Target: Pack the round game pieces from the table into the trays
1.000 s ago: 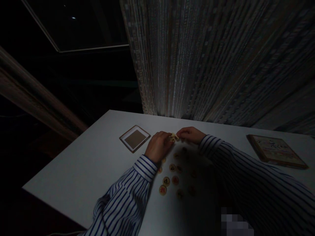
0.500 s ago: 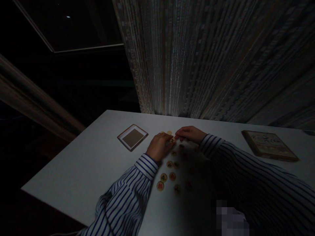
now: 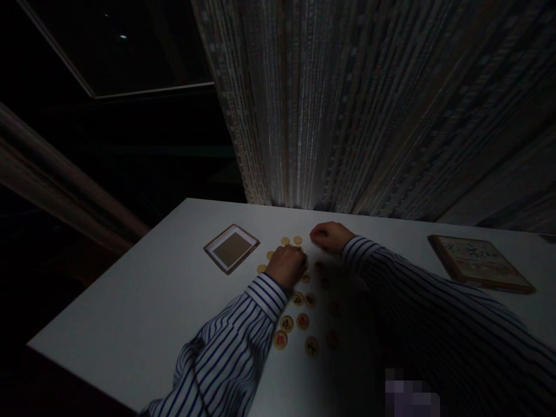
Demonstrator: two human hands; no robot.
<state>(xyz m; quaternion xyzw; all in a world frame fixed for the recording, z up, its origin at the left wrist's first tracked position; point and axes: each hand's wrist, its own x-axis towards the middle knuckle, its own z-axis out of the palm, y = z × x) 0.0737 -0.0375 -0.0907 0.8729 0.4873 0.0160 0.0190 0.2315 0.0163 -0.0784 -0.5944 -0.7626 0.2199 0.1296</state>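
Note:
My left hand is closed low over the white table, with the edge of a round wooden Chinese chess piece showing at its fingertips. To its right, my right hand has its fingers curled in; anything inside them is hidden. Below the hands lie pieces face up, among them one with a black character, one with a red character and another black one. Blank-topped pieces, such as a pale one, lie beyond and left of my left hand.
An open, shallow box-like tray rests on the white table at left. A flat box with a printed lid lies at right. Behind the table hangs a striped curtain. Shadow darkens the area under my right arm.
My left hand has turned over and drawn slightly nearer, covering the black-marked piece that showed at its fingers. My right hand has moved slightly apart from it, fingers more curled. The view has shifted slightly.

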